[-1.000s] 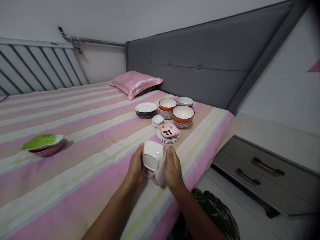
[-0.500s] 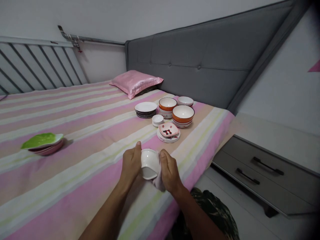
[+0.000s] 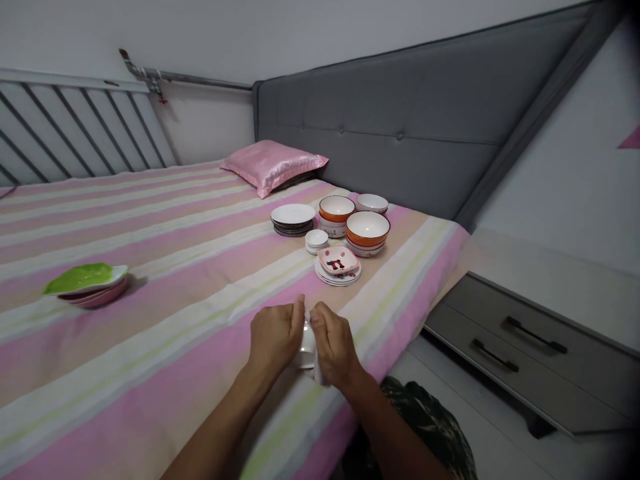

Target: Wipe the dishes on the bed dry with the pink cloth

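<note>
Both my hands are closed around a small white dish (image 3: 306, 343) low over the striped bedsheet (image 3: 165, 267). My left hand (image 3: 274, 335) grips its left side. My right hand (image 3: 334, 343) presses a pale cloth (image 3: 318, 375) against its right side. Most of the dish is hidden between my hands. Beyond them on the bed stand a pink patterned dish on a stack of plates (image 3: 338, 265), a stack of small white saucers (image 3: 316, 240), orange bowls (image 3: 367, 230), and a white plate on dark plates (image 3: 293, 218).
A green leaf-shaped plate on pink dishes (image 3: 86, 283) lies at the left of the bed. A pink pillow (image 3: 273, 165) rests by the grey headboard (image 3: 400, 127). A grey drawer unit (image 3: 530, 347) stands to the right of the bed.
The white dish was tipped on edge with its base facing me; it has turned and come down, and my hands have closed over it so that little of it shows.
</note>
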`<state>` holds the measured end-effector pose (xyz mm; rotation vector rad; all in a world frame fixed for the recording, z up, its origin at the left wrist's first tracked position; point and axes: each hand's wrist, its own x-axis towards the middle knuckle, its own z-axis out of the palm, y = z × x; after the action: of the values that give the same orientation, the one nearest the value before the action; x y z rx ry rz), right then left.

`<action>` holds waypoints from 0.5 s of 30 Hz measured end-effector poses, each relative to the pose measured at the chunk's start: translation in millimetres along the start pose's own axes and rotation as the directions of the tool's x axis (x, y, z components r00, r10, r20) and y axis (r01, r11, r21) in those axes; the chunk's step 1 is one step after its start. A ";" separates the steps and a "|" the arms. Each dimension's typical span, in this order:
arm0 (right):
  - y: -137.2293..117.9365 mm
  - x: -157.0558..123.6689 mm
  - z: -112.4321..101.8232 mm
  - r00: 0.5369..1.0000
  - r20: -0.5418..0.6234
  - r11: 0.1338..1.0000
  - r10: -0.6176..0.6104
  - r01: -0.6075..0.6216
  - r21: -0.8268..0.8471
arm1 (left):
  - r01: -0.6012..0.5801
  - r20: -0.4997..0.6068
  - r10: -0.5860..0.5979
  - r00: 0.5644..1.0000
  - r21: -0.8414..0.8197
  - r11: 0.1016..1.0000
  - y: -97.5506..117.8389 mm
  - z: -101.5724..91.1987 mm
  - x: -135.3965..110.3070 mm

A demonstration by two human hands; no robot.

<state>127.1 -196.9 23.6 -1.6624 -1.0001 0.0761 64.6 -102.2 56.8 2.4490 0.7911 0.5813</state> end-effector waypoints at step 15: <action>-0.8 3.3 6.3 0.989 -0.124 0.967 0.085 -0.052 0.249 | 0.372 0.100 -0.485 0.869 -0.779 0.505 -14.0 2.5 12.2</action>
<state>125.5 -190.0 23.4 -1.4552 -0.7979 0.1271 69.2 -85.5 49.7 1.3345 0.9088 0.7013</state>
